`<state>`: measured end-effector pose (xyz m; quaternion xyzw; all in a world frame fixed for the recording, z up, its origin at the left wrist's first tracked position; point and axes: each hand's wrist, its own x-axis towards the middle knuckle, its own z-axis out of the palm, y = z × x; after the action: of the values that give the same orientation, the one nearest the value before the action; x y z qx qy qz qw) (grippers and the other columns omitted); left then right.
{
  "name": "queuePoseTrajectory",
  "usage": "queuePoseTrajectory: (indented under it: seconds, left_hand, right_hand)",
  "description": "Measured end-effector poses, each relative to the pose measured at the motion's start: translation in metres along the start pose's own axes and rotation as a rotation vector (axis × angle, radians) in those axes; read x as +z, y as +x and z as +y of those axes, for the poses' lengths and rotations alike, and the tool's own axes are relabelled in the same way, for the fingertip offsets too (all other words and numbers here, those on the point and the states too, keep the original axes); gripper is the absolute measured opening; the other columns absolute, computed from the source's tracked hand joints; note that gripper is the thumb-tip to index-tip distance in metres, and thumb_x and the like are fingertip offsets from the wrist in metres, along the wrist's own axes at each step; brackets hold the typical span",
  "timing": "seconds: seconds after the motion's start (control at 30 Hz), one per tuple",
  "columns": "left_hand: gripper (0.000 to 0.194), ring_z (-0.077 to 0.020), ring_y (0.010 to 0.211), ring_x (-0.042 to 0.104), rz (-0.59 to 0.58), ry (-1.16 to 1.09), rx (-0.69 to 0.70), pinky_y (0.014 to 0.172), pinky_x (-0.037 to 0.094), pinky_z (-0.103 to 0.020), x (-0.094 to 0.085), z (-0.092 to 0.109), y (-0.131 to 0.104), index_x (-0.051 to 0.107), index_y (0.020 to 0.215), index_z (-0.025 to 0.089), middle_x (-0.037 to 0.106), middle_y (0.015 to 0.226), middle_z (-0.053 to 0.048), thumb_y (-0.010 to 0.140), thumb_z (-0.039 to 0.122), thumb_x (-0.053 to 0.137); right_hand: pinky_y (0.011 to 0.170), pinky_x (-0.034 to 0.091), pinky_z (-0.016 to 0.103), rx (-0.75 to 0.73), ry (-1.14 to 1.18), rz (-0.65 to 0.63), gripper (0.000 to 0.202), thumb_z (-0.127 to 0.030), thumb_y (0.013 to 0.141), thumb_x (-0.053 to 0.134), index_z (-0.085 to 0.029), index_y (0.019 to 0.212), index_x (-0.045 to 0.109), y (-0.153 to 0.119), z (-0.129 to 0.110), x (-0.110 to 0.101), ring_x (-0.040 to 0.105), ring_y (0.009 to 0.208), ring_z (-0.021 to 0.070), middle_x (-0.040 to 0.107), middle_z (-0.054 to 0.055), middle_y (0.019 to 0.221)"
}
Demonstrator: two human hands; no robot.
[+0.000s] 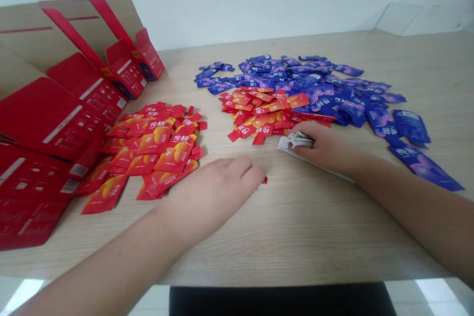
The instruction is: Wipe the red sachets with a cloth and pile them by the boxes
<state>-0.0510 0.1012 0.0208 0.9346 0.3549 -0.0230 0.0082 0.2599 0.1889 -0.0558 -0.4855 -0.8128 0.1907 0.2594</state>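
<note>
My left hand [222,182] is closed, palm down, over the middle of the table. A small red tip, like a corner of a red sachet [265,179], shows at its fingertips; the rest is hidden. To the right, my right hand [326,145] grips a crumpled white packet [291,143], whose flat edge runs out under the wrist. Red-and-orange sachets [163,138] lie heaped left of my left hand. Just beyond both hands sits a second heap of red sachets [262,111], touching a wide spread of purple-blue sachets [303,79].
Several open red cardboard boxes [70,108] stand along the left side, flaps raised. A white wall [281,5] rises behind the wooden table [266,237]. Below its front edge is a dark seat [281,301]. A few purple sachets [425,165] lie beside my right forearm.
</note>
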Motion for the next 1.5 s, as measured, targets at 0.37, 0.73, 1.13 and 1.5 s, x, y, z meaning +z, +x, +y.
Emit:
queuePoseTrajectory:
  seconds: [0.37,0.73,1.13,1.5]
  left_hand:
    - [0.047,-0.0376,0.114,0.077,0.312,0.074,-0.662,0.101,0.057,-0.066,0.009,-0.167,-0.072,0.079,0.110,0.032,0.080,0.107,-0.008,0.100,0.071,0.056]
    - [0.071,-0.0264,0.101,0.082,0.256,0.110,-0.674,0.094,0.059,-0.046,0.020,-0.173,-0.049,0.081,0.098,0.016,0.073,0.074,-0.002,0.104,0.069,0.034]
    - [0.080,-0.0409,0.167,0.032,0.073,-0.045,-0.475,0.133,0.033,-0.059,0.047,-0.059,0.075,0.041,0.168,0.015,0.039,0.178,-0.019,0.110,0.069,0.042]
    - [0.054,-0.0404,0.130,0.069,0.068,0.002,-0.518,0.107,0.056,-0.047,0.046,-0.079,0.145,0.059,0.147,0.008,0.065,0.144,-0.027,0.107,0.045,0.057]
  right_hand:
    - [0.078,0.056,0.039,0.011,-0.009,-0.019,0.020,-0.034,0.089,0.070,-0.025,0.106,0.072,-0.001,0.004,0.003,0.071,0.087,0.0264,0.077,0.004,0.100]
    - [0.074,0.052,0.036,0.009,0.016,-0.042,0.016,-0.032,0.089,0.070,-0.025,0.104,0.071,-0.001,0.006,0.004,0.070,0.085,0.0259,0.075,0.004,0.097]
    - [0.075,0.053,0.038,-0.001,0.054,0.061,0.016,-0.033,0.087,0.070,-0.026,0.102,0.071,-0.002,0.004,0.004,0.070,0.085,0.0267,0.075,0.005,0.098]
    - [0.075,0.053,0.037,0.010,0.078,0.033,0.014,-0.029,0.087,0.071,-0.026,0.101,0.072,-0.001,0.003,0.003,0.069,0.083,0.0248,0.075,0.004,0.096]
